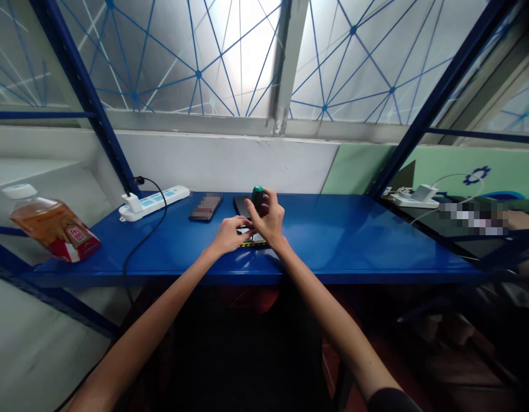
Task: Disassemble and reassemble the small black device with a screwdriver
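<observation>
Over the smooth, glossy blue worktop (pixel 333 229), the right hand (pixel 269 217) grips the tool (pixel 257 199), a dark, rounded handle with a green top; its long axis stands nearly upright, green end upward, lower end hidden by the hands. Below lies the flat board (pixel 254 244), edged in yellow and black; the left hand (pixel 230 233) bends its fingers at it, whether grasping I cannot tell.

The wearer's two hands (pixel 230 235) (pixel 269 220), one green-topped tool (pixel 258 196), one phone (pixel 206 208), one bottle (pixel 56 228), one left-side power strip (pixel 158 201)
</observation>
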`<state>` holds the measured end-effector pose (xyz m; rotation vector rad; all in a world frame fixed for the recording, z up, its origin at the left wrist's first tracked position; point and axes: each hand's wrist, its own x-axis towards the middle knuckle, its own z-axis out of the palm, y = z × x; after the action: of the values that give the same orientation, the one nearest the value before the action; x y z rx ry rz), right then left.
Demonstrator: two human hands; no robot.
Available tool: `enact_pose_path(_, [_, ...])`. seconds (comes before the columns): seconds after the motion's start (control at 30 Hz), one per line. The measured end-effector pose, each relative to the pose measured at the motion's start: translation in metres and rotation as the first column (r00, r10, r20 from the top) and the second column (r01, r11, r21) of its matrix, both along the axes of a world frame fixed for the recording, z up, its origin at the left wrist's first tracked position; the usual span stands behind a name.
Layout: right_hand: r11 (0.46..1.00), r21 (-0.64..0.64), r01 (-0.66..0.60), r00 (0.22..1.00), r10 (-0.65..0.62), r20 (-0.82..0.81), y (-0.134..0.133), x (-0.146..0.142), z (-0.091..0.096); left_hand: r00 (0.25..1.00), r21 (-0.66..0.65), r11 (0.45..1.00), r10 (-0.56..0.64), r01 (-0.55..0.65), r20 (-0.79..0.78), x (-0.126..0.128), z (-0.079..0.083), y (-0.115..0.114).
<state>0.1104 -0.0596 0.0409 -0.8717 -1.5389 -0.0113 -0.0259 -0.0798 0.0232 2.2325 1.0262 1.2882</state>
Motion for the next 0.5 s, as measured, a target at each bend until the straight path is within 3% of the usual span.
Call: enact_pose_path(0.5, [1.000, 0.009, -0.009, 0.999, 0.008, 0.036, -0.0003, 0.0016, -0.0008, 1.000, -0.006, 1.000, -0.021, 0.021, 0.007, -0.0001, -0.0027, 0.0012])
